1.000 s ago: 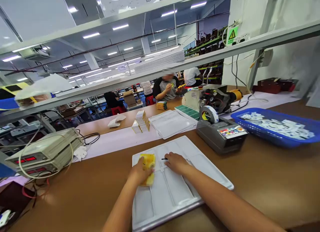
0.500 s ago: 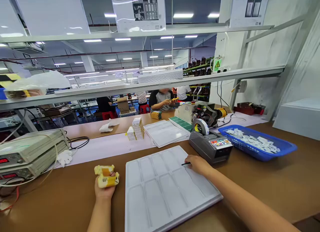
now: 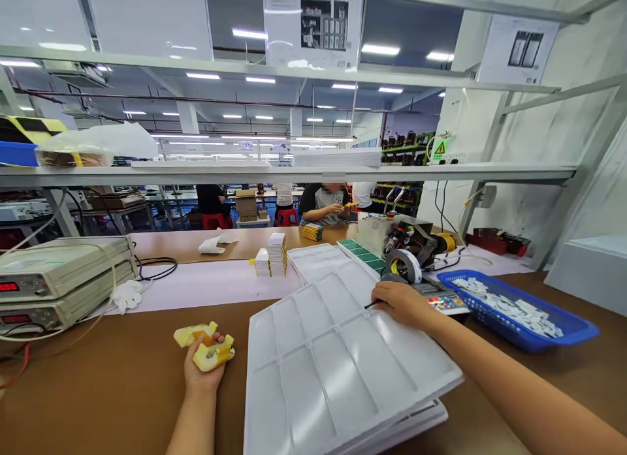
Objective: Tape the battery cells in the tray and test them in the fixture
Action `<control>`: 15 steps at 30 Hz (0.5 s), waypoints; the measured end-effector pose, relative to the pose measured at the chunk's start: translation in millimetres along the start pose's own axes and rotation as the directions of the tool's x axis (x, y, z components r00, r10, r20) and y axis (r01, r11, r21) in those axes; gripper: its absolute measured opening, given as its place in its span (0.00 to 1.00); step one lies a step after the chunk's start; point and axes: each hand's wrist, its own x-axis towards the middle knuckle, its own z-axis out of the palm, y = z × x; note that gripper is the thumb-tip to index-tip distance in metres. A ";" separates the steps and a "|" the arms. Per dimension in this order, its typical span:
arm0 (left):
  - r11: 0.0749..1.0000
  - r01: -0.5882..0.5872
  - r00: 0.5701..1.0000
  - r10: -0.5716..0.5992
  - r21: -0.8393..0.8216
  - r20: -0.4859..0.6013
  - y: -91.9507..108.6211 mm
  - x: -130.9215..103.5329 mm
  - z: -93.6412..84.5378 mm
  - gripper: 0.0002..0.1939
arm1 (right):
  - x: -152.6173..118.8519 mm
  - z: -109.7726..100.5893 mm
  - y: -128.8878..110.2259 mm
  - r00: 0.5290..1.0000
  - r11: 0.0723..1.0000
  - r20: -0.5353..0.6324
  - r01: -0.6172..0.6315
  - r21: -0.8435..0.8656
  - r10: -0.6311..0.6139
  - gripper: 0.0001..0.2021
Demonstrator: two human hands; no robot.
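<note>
My left hand [image 3: 202, 369] is closed around cream-and-yellow moulded pieces [image 3: 215, 354], held above the brown table left of the trays. My right hand [image 3: 399, 303] grips the far right part of the top white compartment tray [image 3: 313, 370]. A thin black stick [image 3: 373, 304], its kind unclear, pokes out from the fingers of that hand. The top tray is raised and tilted at its right side, apart from another white tray [image 3: 431, 412] below it. No parts show in its shallow compartments.
Right of the trays stand a tape dispenser [image 3: 448, 305], partly hidden, and a blue basket [image 3: 519, 331] of white pieces. Behind are stacked white-and-yellow blocks [image 3: 277, 254], a green board [image 3: 362, 254] and more white trays [image 3: 313, 259]. Metered instruments [image 3: 68, 272] sit left. A co-worker [image 3: 326, 207] sits opposite.
My right hand has lifted the right side of the top tray, opening a gap above the one below. The pieces in my left hand have turned slightly. The camera view has shifted.
</note>
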 end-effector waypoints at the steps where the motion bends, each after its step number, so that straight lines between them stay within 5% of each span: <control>1: 1.000 -0.002 1.000 0.002 -0.004 -0.015 0.9 -0.1 -1.0 0.07 | -1.6 -9.2 1.9 0.999 1.000 -0.047 -0.002 0.001 0.003 0.09; 4: 1.000 0.000 0.999 -0.001 -0.022 -0.043 3.0 0.0 -1.9 0.07 | -19.3 -38.9 13.6 0.952 0.997 -0.296 -0.067 0.029 0.072 0.09; 7: 0.999 0.006 0.998 -0.008 -0.038 -0.062 2.7 -0.8 -0.1 0.06 | -48.6 -71.1 26.8 0.770 0.965 -0.582 -0.232 0.125 0.260 0.10; 11: 0.999 -0.013 0.996 0.011 -0.031 -0.087 0.5 -3.7 1.0 0.04 | -61.8 -119.5 36.0 0.521 0.782 -0.623 -0.566 0.260 0.584 0.14; 15: 1.000 -0.008 0.999 0.007 -0.028 -0.053 0.2 -5.0 -4.1 0.08 | -5.0 -174.8 33.0 0.452 0.714 -0.673 -0.681 0.165 0.586 0.13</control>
